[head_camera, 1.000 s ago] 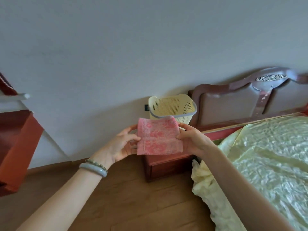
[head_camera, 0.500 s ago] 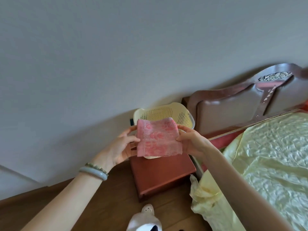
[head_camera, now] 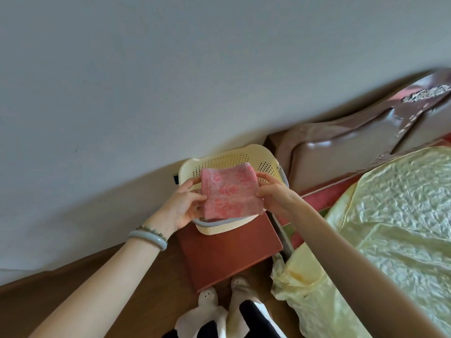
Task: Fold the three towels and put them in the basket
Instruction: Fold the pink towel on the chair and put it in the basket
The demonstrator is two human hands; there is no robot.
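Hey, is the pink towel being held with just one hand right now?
No, the left hand and the right hand each pinch one side of the folded pink towel over the basket.

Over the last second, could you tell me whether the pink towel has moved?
Yes. The pink towel has come forward, from short of the basket to over its opening.

Red-brown nightstand (head_camera: 231, 250) against grey wall (head_camera: 170, 69), just beside carved dark headboard (head_camera: 341, 152). Crinkled pale-yellow satin bedspread (head_camera: 395, 215) at right, corner hanging near wood floor (head_camera: 97, 284). White slippers (head_camera: 207, 298) touching nightstand's near edge.
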